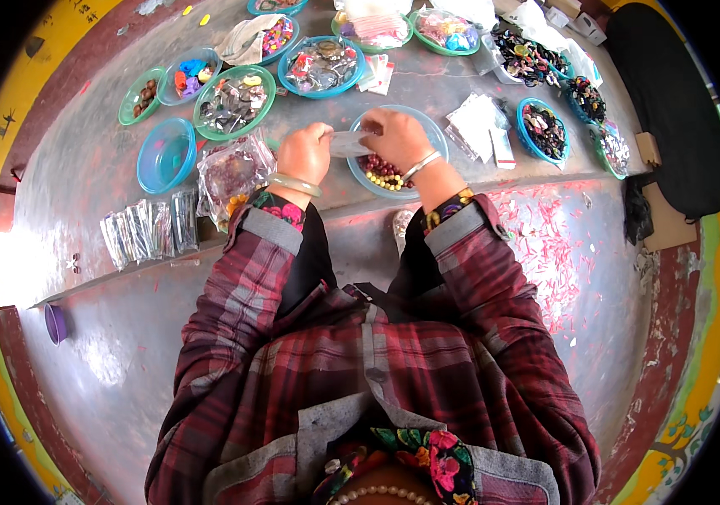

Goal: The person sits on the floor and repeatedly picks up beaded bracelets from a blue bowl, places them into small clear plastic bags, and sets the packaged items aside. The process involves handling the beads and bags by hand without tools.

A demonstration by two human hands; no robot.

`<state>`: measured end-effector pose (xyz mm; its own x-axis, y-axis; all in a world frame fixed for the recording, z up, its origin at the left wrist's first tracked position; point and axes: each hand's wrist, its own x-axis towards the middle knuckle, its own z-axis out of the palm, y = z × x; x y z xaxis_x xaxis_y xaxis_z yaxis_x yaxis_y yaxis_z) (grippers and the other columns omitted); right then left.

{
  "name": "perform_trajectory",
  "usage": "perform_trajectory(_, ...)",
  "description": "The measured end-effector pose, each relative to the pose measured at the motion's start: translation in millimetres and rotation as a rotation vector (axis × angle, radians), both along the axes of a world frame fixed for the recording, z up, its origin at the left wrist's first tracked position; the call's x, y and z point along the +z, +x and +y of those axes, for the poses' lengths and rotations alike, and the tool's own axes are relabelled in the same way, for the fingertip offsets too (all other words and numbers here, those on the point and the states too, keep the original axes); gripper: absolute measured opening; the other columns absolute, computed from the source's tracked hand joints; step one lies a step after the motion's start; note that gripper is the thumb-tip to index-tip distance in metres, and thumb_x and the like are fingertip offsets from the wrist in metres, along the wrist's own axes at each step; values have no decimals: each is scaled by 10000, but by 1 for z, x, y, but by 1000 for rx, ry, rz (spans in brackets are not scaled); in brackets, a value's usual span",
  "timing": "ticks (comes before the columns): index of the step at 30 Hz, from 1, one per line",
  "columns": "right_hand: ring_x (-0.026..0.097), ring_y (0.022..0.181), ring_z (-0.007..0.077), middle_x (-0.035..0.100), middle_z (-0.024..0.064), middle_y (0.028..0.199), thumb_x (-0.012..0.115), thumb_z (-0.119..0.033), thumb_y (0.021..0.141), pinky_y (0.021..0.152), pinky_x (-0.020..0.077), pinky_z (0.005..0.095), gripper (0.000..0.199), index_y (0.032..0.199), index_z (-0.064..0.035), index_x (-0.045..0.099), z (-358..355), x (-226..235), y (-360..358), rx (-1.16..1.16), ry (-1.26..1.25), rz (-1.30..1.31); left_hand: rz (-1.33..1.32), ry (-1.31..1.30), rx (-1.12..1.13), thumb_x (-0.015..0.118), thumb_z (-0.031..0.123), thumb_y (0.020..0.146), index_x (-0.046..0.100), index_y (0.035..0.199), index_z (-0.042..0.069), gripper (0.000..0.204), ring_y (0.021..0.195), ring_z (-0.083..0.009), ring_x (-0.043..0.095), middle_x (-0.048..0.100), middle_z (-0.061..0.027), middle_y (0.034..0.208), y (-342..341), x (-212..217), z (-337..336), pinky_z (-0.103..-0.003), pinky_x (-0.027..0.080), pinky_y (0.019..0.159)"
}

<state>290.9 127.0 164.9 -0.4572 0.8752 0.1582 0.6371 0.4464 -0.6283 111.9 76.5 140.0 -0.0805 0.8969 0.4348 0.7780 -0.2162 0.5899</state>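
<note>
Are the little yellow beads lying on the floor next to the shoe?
No, the yellow beads lie inside the pale blue bowl, below the right hand.

A small translucent plastic bag [348, 146] stretches crosswise in midair.

The plaid shirt [326, 362] is dark red, grey and black, with 2 grey cuffs [272, 231] over floral inner sleeves [282, 209]. It is worn with 2 pale bangles [296, 184], 1 pearly necklace [387, 491] and black trousers [313, 252].
</note>
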Motion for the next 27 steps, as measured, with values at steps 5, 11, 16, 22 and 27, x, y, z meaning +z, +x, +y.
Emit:
perform_trajectory(5,619,739,211,640,106,801,667,-217,705,696,479,305,216,869,-76,658,43,-12,38,-191,-190,459,-21,-156,113,632,196,759,641,810,59,146,652,-301,613,617,-144,686,-2,-4,6,-364,466,583)
perform_trajectory(11,622,730,219,658,105,811,633,-180,718,707,481,323,222,864,-15,660,73,-43,31,-22,-170,-171,-58,-86,211,624,208,773,616,780,50,158,641,-299,607,610,-135,668,-7,-2,12,-372,456,572)
perform_trajectory(16,599,931,325,629,183,974,626,-371,692,828,469,378,403,923,-44,672,97,-128,-1,-14,-250,-738,-164,-28,246,610,199,782,599,795,55,145,657,-307,608,612,-141,685,-4,-6,18,-384,456,580)
perform_trajectory(22,584,985,320,608,192,1043,619,-400,736,848,456,383,462,987,-12,641,64,-128,-29,-257,-374,-603,-151,14,193,609,152,777,568,772,48,113,684,-346,594,600,-164,700,2,-2,19,-408,457,599)
perform_trajectory(27,570,1029,321,606,180,1065,545,-224,777,860,458,365,292,986,-52,655,73,-145,-35,-290,-449,-580,-133,9,183,598,116,771,551,762,35,94,712,-350,587,596,-163,721,-2,-6,19,-411,455,610)
